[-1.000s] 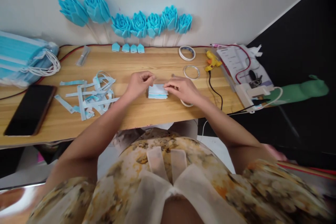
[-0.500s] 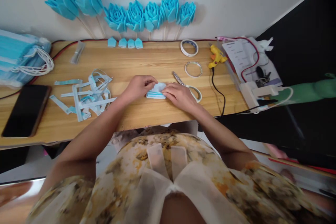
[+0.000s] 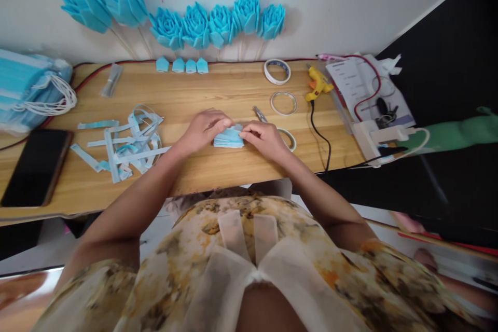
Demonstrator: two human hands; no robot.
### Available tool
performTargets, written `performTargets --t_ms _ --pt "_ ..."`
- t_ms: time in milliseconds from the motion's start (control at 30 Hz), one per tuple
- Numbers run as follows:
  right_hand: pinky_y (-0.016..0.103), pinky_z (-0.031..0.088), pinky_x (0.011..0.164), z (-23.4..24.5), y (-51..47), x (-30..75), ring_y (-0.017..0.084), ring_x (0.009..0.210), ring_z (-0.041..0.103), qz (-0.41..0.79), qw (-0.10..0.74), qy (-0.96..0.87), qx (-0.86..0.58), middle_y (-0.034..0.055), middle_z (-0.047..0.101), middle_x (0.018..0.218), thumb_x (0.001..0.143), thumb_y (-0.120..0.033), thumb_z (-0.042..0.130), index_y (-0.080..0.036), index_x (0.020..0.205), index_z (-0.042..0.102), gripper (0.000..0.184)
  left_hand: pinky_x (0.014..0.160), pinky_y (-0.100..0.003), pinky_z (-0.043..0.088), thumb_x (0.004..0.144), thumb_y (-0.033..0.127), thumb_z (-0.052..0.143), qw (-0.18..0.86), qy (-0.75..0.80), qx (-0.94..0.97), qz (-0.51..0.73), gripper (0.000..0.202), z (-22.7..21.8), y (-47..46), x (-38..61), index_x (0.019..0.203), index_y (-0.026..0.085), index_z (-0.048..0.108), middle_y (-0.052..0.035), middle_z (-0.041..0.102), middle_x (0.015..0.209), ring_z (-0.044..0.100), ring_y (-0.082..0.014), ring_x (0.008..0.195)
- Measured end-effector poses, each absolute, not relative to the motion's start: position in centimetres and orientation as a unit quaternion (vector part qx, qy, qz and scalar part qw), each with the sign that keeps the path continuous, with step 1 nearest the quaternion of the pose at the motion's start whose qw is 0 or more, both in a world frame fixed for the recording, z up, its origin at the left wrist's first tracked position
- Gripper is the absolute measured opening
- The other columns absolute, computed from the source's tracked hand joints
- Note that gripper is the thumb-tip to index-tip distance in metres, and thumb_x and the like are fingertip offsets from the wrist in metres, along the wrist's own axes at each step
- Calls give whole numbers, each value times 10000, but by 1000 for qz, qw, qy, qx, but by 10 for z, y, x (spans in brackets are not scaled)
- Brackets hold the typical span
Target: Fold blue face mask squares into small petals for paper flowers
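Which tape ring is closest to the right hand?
The skinny ring, just beyond the right hand; the thicker ring lies farther back, nearer the wall.

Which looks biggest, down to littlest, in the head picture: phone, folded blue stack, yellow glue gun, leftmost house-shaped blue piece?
1. Phone
2. Folded blue stack and yellow glue gun: too alike to rank, with the stack partly covered
3. Leftmost house-shaped blue piece

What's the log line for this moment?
left hand: at folded blue sheets | right hand: at same sheets | scissors: partly behind right hand
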State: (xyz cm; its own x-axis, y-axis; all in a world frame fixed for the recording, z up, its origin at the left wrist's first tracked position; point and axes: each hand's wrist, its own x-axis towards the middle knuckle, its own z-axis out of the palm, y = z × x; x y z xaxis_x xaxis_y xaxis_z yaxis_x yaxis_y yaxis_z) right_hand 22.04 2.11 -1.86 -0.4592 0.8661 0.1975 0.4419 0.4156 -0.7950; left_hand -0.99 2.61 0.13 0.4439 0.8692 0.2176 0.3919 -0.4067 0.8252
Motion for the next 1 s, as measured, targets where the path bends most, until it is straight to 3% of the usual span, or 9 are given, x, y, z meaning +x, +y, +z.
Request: performTargets --t_ms 167,267,400,500,700,767,833,900,1000 --pt "265 404 609 -7 31 221 113 621 508 452 349 -704 -422 -19 645 707 880 -489 651 -193 784 689 313 829 -326 486 792 486 698 386 465 703 375 293 -1 26 -7 831 197 715 -54 743 884 651 -205 856" --pt "258 410 605 -3 37 217 106 616 498 472 371 -680 -421 -24 638 715 825 -462 699 -194 835 692 269 736 -294 479 768 396 681 406 509 639 409 197 -3 26 -5 784 200 679 -17 694 775 608 -169 743" --pt "263 427 626 3 45 209 120 661 540 419 413 -678 -441 -12 660 758 819 -377 676 -197 861 689 185 734 -273 472 794 356 681 396 521 579 485 158 -3 28 -7 812 200 673 -15 693 814 599 -149 760" --pt "280 459 647 14 51 204 151 755 604 312 446 -710 -447 13 710 863 868 -317 627 -218 881 699 124 691 -259 465 871 433 647 392 518 524 551 259 -1 29 -12 791 189 681 -23 680 767 582 -133 705" --pt "439 498 916 25 58 198 237 1017 638 84 421 -840 -332 54 739 1066 966 -250 557 -264 931 737 184 699 -337 569 856 788 480 674 392 416 467 701 5 31 -13 850 135 737 -148 760 800 726 -228 754" --pt "467 492 940 20 59 197 259 1100 614 74 369 -872 -314 50 726 1151 971 -232 550 -285 956 746 204 724 -347 587 780 709 673 693 374 389 478 590 5 31 -12 890 135 749 -153 784 875 749 -258 838" --pt "471 499 943 13 59 197 271 1172 585 81 338 -887 -305 42 707 1226 971 -223 553 -298 975 750 211 726 -325 589 683 501 852 675 382 369 512 426 3 31 -12 897 145 759 -129 797 943 748 -247 876" --pt "476 500 970 9 60 197 272 1221 564 90 340 -886 -301 36 684 1288 969 -212 552 -306 992 748 218 733 -307 588 637 341 891 657 394 352 538 332 1 32 -12 878 150 766 -103 802 973 741 -221 874" --pt "516 465 1061 9 63 199 277 1281 553 114 357 -870 -320 39 648 1360 950 -221 579 -315 1068 719 206 754 -311 588 680 285 845 642 407 332 558 259 -3 33 -13 892 154 774 -89 802 988 741 -211 883"
